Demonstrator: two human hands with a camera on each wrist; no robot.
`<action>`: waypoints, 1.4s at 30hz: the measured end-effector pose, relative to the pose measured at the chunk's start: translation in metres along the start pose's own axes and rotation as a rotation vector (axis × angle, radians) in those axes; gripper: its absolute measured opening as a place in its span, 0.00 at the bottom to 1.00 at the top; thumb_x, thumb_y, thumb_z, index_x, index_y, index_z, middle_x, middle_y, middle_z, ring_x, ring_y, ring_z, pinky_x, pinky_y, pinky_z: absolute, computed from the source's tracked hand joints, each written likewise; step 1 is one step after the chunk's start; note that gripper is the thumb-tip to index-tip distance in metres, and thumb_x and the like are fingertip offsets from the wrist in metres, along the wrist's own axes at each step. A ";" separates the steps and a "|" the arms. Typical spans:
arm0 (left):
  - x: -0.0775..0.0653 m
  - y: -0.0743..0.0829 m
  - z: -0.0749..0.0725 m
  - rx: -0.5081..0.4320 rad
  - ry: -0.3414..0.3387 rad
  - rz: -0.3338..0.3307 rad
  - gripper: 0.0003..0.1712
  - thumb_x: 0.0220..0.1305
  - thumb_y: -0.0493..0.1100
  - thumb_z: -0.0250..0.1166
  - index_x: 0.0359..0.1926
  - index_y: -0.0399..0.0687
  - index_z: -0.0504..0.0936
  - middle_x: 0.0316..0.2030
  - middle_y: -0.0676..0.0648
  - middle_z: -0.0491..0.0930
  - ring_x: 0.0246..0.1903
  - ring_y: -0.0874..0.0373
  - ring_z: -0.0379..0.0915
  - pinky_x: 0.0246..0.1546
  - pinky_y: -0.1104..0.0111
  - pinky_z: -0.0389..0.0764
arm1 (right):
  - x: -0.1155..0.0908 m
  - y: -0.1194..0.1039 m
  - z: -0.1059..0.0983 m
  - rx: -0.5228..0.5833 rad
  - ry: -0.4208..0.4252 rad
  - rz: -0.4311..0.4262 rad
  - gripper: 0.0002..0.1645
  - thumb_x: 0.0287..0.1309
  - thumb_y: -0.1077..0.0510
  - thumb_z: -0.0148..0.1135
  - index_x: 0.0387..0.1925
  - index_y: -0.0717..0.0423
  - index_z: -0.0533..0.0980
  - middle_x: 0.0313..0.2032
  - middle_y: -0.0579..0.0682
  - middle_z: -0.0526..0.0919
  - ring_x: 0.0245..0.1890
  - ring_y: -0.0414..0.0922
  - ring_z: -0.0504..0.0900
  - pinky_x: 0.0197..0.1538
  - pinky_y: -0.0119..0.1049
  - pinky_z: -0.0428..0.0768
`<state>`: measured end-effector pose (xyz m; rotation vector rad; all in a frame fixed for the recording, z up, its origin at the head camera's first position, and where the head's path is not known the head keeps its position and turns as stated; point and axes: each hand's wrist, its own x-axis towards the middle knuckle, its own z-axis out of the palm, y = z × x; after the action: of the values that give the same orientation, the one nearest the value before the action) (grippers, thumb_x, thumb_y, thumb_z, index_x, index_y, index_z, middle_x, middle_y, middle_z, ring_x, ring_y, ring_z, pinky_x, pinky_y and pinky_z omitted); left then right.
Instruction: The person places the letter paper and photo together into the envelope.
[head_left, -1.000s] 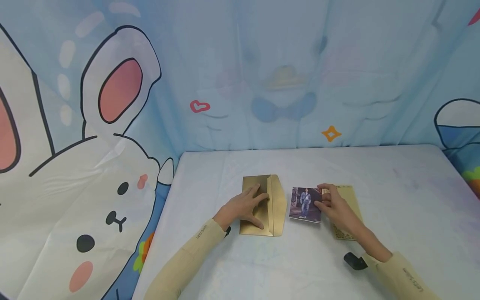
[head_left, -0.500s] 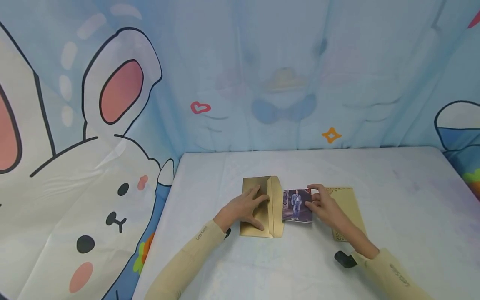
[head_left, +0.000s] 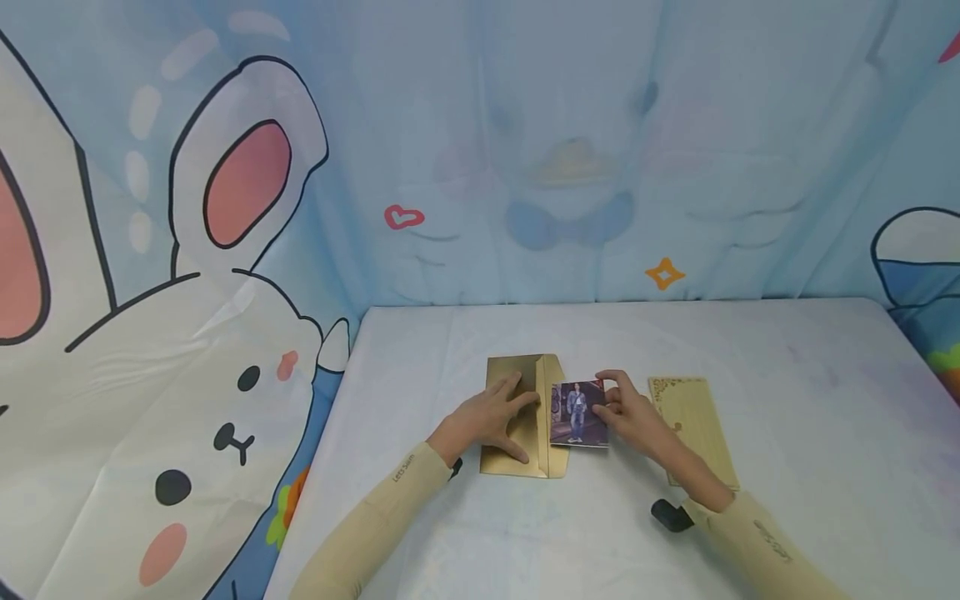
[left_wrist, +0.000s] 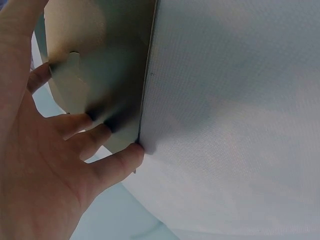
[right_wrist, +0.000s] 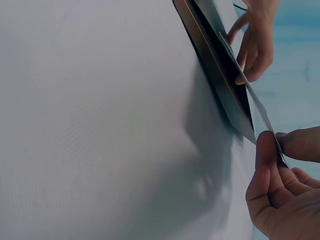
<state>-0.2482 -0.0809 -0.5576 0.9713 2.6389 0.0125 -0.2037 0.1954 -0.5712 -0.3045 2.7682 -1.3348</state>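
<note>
A gold envelope [head_left: 517,365] lies on the white table with its flap folded out to the right. My left hand [head_left: 487,421] rests on it with fingers spread; the left wrist view shows those fingertips [left_wrist: 127,155] touching the gold surface. Between thumb and fingers, my right hand [head_left: 633,417] pinches a photo [head_left: 577,414] of a standing figure in blue by its right edge. That photo hangs over the envelope's flap, its left edge near the envelope's opening. In the right wrist view the photo [right_wrist: 257,102] appears edge-on, tilted above the envelope [right_wrist: 220,80].
A gold card [head_left: 697,417] with a patterned border lies to the right, partly behind the right forearm. The white table [head_left: 810,400] reaches back to a blue printed curtain [head_left: 450,150]. On the left hangs a rabbit print [head_left: 202,417].
My right hand has carried the photo leftward, from beside the envelope to above its flap. More of the gold card shows now. The left hand stays in place.
</note>
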 end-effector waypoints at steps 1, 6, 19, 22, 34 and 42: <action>0.000 0.000 0.000 0.006 0.002 0.002 0.63 0.44 0.79 0.69 0.78 0.70 0.53 0.81 0.41 0.41 0.78 0.45 0.48 0.69 0.54 0.70 | 0.001 0.000 0.001 0.001 -0.003 -0.004 0.31 0.69 0.66 0.58 0.68 0.63 0.57 0.35 0.55 0.81 0.26 0.39 0.73 0.29 0.30 0.72; 0.000 0.000 0.000 0.016 0.004 0.003 0.63 0.44 0.79 0.69 0.78 0.70 0.52 0.80 0.40 0.41 0.78 0.44 0.48 0.69 0.55 0.70 | 0.006 0.001 0.008 -0.008 -0.017 -0.017 0.31 0.69 0.66 0.58 0.68 0.63 0.57 0.35 0.55 0.80 0.27 0.40 0.73 0.29 0.31 0.73; 0.001 0.000 -0.001 -0.012 -0.006 -0.010 0.64 0.45 0.78 0.70 0.79 0.70 0.50 0.81 0.41 0.41 0.78 0.45 0.48 0.70 0.54 0.69 | 0.017 -0.004 0.020 0.002 -0.047 -0.012 0.31 0.67 0.66 0.59 0.67 0.65 0.58 0.36 0.57 0.82 0.30 0.41 0.77 0.31 0.31 0.76; 0.001 0.000 -0.001 -0.014 -0.006 -0.009 0.64 0.45 0.78 0.69 0.79 0.71 0.50 0.81 0.41 0.41 0.78 0.45 0.49 0.70 0.54 0.70 | 0.019 -0.004 0.023 0.000 -0.056 -0.012 0.31 0.67 0.66 0.60 0.66 0.65 0.58 0.35 0.56 0.81 0.29 0.40 0.76 0.31 0.31 0.76; 0.002 -0.001 -0.002 -0.017 -0.005 -0.001 0.62 0.45 0.78 0.70 0.78 0.69 0.52 0.80 0.41 0.42 0.77 0.44 0.51 0.68 0.54 0.71 | 0.025 -0.010 0.037 0.007 -0.073 -0.016 0.31 0.66 0.67 0.61 0.65 0.66 0.60 0.35 0.57 0.82 0.30 0.42 0.78 0.32 0.32 0.76; 0.001 -0.001 -0.003 -0.020 -0.013 -0.003 0.63 0.46 0.78 0.70 0.78 0.68 0.52 0.80 0.41 0.41 0.78 0.45 0.49 0.69 0.55 0.70 | 0.026 -0.011 0.044 -0.018 -0.057 -0.050 0.30 0.65 0.67 0.62 0.64 0.67 0.61 0.33 0.56 0.82 0.28 0.40 0.76 0.31 0.30 0.75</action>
<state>-0.2503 -0.0802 -0.5553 0.9579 2.6232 0.0312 -0.2218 0.1499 -0.5888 -0.4093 2.7447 -1.2912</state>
